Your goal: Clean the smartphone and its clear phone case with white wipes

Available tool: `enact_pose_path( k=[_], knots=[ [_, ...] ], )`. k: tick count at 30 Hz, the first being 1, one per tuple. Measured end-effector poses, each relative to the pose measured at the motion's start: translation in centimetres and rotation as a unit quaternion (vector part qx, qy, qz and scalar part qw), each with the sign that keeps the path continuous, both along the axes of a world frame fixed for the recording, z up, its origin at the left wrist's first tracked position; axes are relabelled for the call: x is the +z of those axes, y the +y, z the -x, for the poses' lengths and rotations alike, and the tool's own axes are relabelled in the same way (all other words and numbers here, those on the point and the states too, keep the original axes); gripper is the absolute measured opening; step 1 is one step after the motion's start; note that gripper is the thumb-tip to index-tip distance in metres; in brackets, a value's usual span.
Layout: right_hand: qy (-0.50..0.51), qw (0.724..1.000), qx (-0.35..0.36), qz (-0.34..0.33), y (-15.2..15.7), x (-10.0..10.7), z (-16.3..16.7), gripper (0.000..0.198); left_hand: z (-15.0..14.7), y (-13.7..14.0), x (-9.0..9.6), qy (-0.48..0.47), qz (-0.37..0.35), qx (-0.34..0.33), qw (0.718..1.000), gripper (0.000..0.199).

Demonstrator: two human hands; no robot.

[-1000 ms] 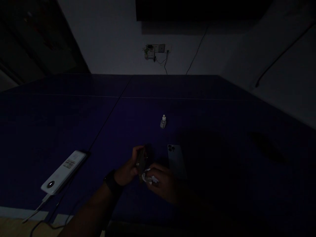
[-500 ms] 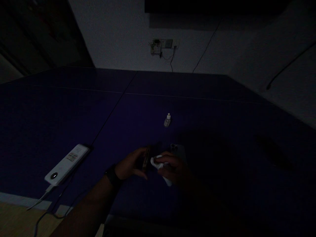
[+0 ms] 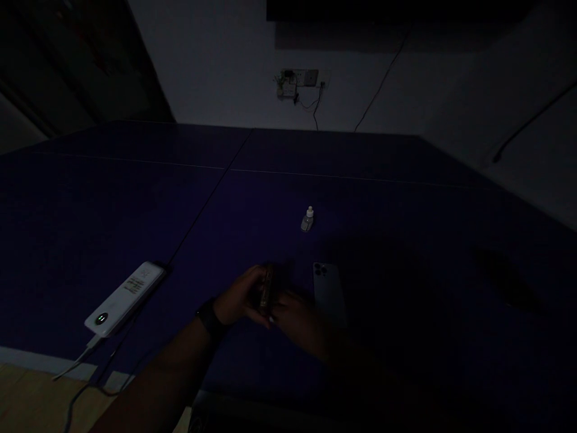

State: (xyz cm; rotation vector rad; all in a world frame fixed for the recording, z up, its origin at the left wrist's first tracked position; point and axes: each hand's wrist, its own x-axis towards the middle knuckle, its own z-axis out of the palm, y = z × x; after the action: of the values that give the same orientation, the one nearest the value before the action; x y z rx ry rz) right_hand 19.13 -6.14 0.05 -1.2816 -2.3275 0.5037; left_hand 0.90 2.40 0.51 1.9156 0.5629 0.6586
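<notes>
My left hand [image 3: 240, 296], with a dark watch on its wrist, grips a thin dark phone-sized slab [image 3: 267, 290] by its edges. The slab stands on edge, its narrow side facing me; too dark to name surely. My right hand [image 3: 293, 316] is pressed against the slab's right side with the fingers curled and partly hidden. A tiny piece of white wipe [image 3: 271, 319] shows near its fingertips; the rest of the wipe is covered. Just right of that hand lies a grey phone [image 3: 328, 291], camera side up.
A small clear bottle [image 3: 307, 220] with a white cap stands beyond my hands. At left lies a white power bank [image 3: 125, 299] with a cable plugged in. A dark flat object [image 3: 509, 279] is faintly visible at right on the blue table [image 3: 189, 198].
My right hand has moved left against the slab, and the white wipe in it is now almost wholly hidden. The grey phone shows more fully. My left hand keeps its grip.
</notes>
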Motion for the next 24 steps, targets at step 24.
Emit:
enact_pose_path(
  k=[24],
  knots=[
    [-0.032,0.999,-0.009,0.035,1.0,1.2,-0.5,0.04,-0.1,0.3,-0.3,-0.016,-0.028,-0.012,0.999,0.095]
  ],
)
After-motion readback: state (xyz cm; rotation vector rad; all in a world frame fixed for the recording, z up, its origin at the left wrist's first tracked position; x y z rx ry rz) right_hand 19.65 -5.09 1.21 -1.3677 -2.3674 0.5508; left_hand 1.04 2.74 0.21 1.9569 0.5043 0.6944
